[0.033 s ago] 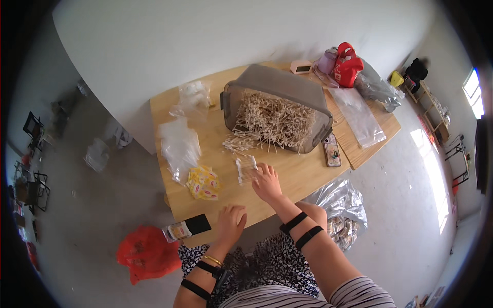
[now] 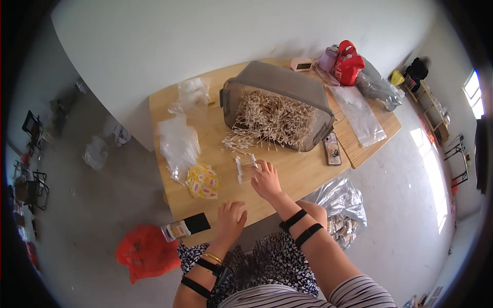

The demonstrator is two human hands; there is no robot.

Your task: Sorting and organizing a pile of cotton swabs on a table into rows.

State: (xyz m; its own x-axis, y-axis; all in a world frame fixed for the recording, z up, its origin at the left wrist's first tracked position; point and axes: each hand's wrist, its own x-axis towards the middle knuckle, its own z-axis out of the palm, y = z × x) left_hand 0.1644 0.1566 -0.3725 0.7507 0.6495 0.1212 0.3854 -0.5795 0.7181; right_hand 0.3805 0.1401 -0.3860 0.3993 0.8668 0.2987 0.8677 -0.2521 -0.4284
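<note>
Pale wood forms the tabletop, its front edge slanting upward from left to right. The left hand lies across that edge, fingers loosely bent, thumb apart, clamped on nothing visible. The right hand is well inside the edge, at the right end of a row of cotton swabs; whether its fingertips grip the row cannot be told. Bare wood shows between the row and the front edge, and between the right hand and the phone near the right edge. Behind the row, loose swabs spill from the mouth of a tipped grey bin.

Counts: 2 hands, 1 row, 1 bin, 1 phone, 1 black pad at the front-left edge, 1 red handled bag at the back right, 1 red plastic bag on the floor, and 2 black straps per forearm. The yellow labels, left of the row, overlap too much for counting.
</note>
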